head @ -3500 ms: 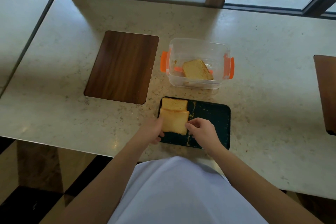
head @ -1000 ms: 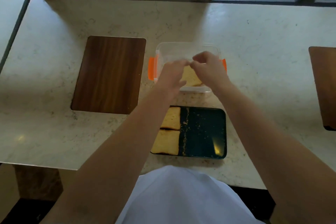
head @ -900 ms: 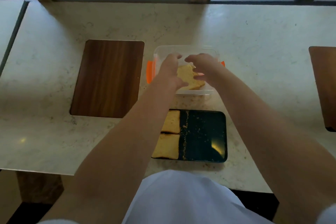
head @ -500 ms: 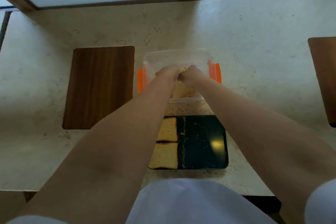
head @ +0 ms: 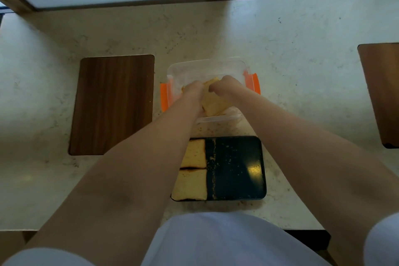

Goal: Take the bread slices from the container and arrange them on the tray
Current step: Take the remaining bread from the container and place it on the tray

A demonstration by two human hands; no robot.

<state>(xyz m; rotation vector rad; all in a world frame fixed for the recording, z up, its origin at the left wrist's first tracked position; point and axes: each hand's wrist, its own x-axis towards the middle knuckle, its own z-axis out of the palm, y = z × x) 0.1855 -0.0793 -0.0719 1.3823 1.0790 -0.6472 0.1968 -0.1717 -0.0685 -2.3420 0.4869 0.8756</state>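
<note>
Both hands are reaching into the clear plastic container (head: 216, 67), which is standing on the pale stone tabletop (head: 302, 71) just behind the tray. The left hand (head: 193, 90) and the right hand (head: 224, 85) are meeting over a bread slice (head: 213, 103) inside the container, and both are curling closed on its upper edge, the fingers bent down and pinching it. The slice is leaning tilted, with its lower part near the front wall of the container. Whether more slices are lying under it, I cannot tell, because the hands are covering that part. The container is carrying orange clips (head: 253, 83) on its left and right sides.

The dark tray (head: 237, 168) is lying close to the front edge of the tabletop, and crumbs are scattering over its bare right part. Two bread slices are lying flat in its left part, one behind the other: the far slice (head: 195, 153) and the near slice (head: 191, 184), almost touching each other.

A brown wooden board (head: 112, 103) is lying to the left of the container, apart from it, and another board (head: 382, 93) is showing at the right edge of the view. I am not finding any readable writing or brand on these things.
</note>
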